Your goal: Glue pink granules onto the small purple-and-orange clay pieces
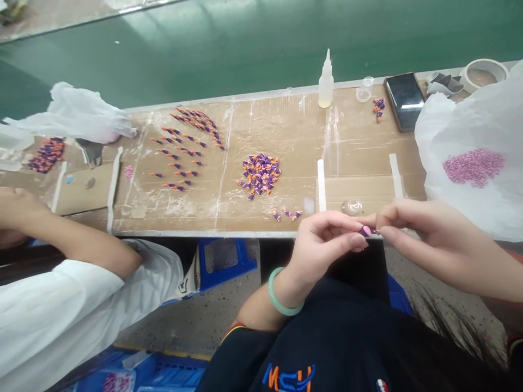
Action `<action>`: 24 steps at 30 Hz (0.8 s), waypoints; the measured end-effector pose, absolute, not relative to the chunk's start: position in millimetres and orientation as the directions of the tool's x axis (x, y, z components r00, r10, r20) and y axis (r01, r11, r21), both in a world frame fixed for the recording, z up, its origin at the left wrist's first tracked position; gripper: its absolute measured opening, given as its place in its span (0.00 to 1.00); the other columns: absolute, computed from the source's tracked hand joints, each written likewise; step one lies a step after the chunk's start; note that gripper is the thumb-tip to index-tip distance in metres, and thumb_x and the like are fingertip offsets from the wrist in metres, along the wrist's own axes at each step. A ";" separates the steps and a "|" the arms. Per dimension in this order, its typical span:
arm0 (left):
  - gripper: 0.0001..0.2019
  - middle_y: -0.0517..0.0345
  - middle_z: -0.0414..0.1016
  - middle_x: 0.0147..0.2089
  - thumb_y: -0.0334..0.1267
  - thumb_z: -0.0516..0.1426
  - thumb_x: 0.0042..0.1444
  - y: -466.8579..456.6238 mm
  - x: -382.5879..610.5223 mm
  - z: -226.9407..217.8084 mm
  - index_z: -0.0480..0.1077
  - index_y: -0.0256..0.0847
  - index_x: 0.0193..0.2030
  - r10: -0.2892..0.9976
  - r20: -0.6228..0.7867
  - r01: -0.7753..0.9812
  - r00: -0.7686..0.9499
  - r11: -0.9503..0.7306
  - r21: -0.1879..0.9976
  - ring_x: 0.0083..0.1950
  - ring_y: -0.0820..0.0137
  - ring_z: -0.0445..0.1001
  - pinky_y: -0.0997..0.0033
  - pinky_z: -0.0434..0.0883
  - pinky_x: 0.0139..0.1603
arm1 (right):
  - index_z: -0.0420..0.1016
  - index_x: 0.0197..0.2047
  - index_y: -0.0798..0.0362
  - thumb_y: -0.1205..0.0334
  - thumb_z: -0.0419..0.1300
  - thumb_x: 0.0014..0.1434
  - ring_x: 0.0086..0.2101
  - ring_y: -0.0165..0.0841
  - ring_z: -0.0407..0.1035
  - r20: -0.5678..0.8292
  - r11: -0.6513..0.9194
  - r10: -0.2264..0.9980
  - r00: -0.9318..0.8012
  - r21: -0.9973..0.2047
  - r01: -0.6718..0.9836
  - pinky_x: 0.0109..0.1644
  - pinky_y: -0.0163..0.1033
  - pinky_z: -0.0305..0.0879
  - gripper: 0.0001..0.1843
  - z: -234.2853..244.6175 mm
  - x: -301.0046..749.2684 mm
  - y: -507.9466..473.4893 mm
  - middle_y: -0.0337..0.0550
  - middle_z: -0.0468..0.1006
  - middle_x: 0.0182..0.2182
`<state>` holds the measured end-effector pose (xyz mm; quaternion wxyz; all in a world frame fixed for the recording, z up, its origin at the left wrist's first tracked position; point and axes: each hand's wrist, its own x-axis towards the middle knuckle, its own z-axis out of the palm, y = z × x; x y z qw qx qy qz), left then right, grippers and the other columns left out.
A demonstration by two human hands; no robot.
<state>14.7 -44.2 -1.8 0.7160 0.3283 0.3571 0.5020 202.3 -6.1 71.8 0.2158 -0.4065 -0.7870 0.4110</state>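
My left hand (322, 239), with a green bangle on its wrist, and my right hand (425, 234) meet at the near edge of the cardboard-covered bench (286, 130). Both pinch one tiny purple cone piece with a pink tip (365, 231) between their fingertips. A heap of purple and orange cone pieces (259, 174) lies on the bench ahead, a few loose ones (288, 214) nearer my left hand. Rows of assembled cones (188, 144) lie spread out to the left.
A glue bottle (326, 84), a small clear cup (365, 89), a phone (404, 99) and a tape roll (482, 73) stand at the back. A white bag with pink beads (474, 166) sits at the right. Another person's arm in white (73, 256) rests at the left.
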 end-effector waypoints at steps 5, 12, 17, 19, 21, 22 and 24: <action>0.06 0.56 0.84 0.37 0.38 0.71 0.52 -43.0 17.0 0.0 0.81 0.42 0.35 0.966 -0.132 -0.526 0.225 0.234 0.817 0.32 0.71 0.80 0.70 0.79 0.36 | 0.71 0.30 0.52 0.67 0.53 0.66 0.23 0.25 0.65 0.048 0.397 0.801 -0.596 -0.789 0.470 0.26 0.31 0.60 0.12 70.7 203.1 -8.0 0.36 0.73 0.24; 0.04 0.58 0.82 0.34 0.35 0.71 0.52 -40.3 19.0 1.7 0.81 0.43 0.34 0.970 -0.091 -0.566 0.227 0.207 0.798 0.34 0.72 0.81 0.71 0.80 0.38 | 0.73 0.32 0.53 0.68 0.54 0.66 0.24 0.24 0.67 0.083 0.440 0.791 -0.606 -0.765 0.471 0.27 0.28 0.62 0.11 69.5 202.4 -6.5 0.36 0.76 0.25; 0.06 0.57 0.83 0.34 0.38 0.72 0.50 -40.2 20.4 1.3 0.81 0.43 0.33 0.974 -0.115 -0.531 0.195 0.204 0.822 0.33 0.70 0.81 0.69 0.80 0.39 | 0.73 0.30 0.52 0.66 0.55 0.64 0.24 0.27 0.68 0.039 0.413 0.802 -0.596 -0.757 0.506 0.27 0.31 0.62 0.11 68.3 202.8 -6.1 0.39 0.77 0.26; 0.05 0.57 0.83 0.34 0.37 0.72 0.51 -41.2 21.8 0.9 0.81 0.43 0.33 0.976 -0.108 -0.539 0.191 0.196 0.819 0.34 0.70 0.81 0.70 0.80 0.38 | 0.74 0.31 0.52 0.65 0.55 0.65 0.25 0.28 0.69 0.017 0.402 0.805 -0.593 -0.750 0.525 0.27 0.32 0.61 0.10 68.0 203.4 -6.9 0.40 0.78 0.27; 0.04 0.57 0.83 0.35 0.36 0.71 0.52 -42.3 23.6 0.3 0.82 0.44 0.33 0.977 -0.105 -0.542 0.183 0.189 0.819 0.34 0.70 0.81 0.70 0.80 0.37 | 0.74 0.32 0.52 0.63 0.55 0.65 0.26 0.30 0.69 0.010 0.403 0.808 -0.589 -0.739 0.540 0.27 0.33 0.61 0.10 67.8 203.7 -8.0 0.42 0.79 0.28; 0.04 0.57 0.83 0.35 0.36 0.71 0.52 -42.8 24.5 0.0 0.82 0.44 0.33 0.979 -0.106 -0.537 0.174 0.184 0.823 0.35 0.70 0.81 0.70 0.80 0.38 | 0.74 0.32 0.52 0.63 0.55 0.65 0.26 0.30 0.70 0.012 0.406 0.810 -0.587 -0.733 0.545 0.28 0.34 0.61 0.11 67.7 203.6 -8.6 0.42 0.79 0.28; 0.04 0.57 0.83 0.35 0.37 0.71 0.52 -43.4 25.9 -0.6 0.82 0.44 0.33 0.983 -0.106 -0.520 0.148 0.169 0.837 0.35 0.70 0.81 0.70 0.80 0.39 | 0.74 0.32 0.52 0.62 0.54 0.66 0.26 0.31 0.70 0.017 0.414 0.812 -0.584 -0.722 0.554 0.28 0.34 0.61 0.11 67.3 203.3 -9.4 0.42 0.79 0.28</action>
